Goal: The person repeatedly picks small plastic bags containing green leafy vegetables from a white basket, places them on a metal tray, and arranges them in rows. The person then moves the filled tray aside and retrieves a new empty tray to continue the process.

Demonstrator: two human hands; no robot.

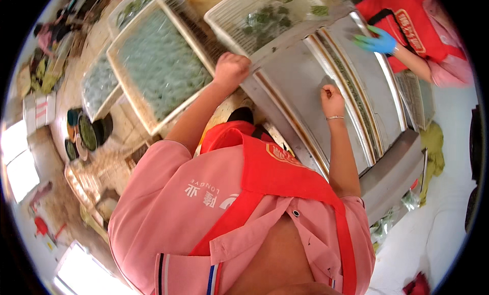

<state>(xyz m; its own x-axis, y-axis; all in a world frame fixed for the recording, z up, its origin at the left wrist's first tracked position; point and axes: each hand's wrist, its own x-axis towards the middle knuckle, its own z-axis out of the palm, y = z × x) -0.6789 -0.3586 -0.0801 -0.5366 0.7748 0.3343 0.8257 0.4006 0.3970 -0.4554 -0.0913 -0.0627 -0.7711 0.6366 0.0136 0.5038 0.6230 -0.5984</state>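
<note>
- While the left hand [232, 68] closes in a fist on the near edge of the steel machine [316, 81], the right hand [332, 101] rests on the machine's flat top with fingers curled; whether it pinches anything cannot be told.
- Step in hand, as judged: the person braces at the machine and tends its top, with the right hand just beside the long leaf-filled channel [356, 104] that runs along the steel.
- Next move, as judged: it calls for keeping the right fingers clear of the channel and holding the left grip firm on the edge.
- White crate [254, 15]: it sits at the far end of the machine, just beyond the left hand, and holds a thin scatter of dark green leaves.
- Framed tray [158, 63]: it lies left of the left forearm and is filled edge to edge with a pale green layer.
- Second tray [99, 86]: it lies further left, partly under the first, with like contents.
- Round basins [87, 132]: they stand on the floor and hold green matter.
- Co-worker's gloved hand [377, 42]: blue glove, on the machine's far side, well apart from the right hand.
</note>
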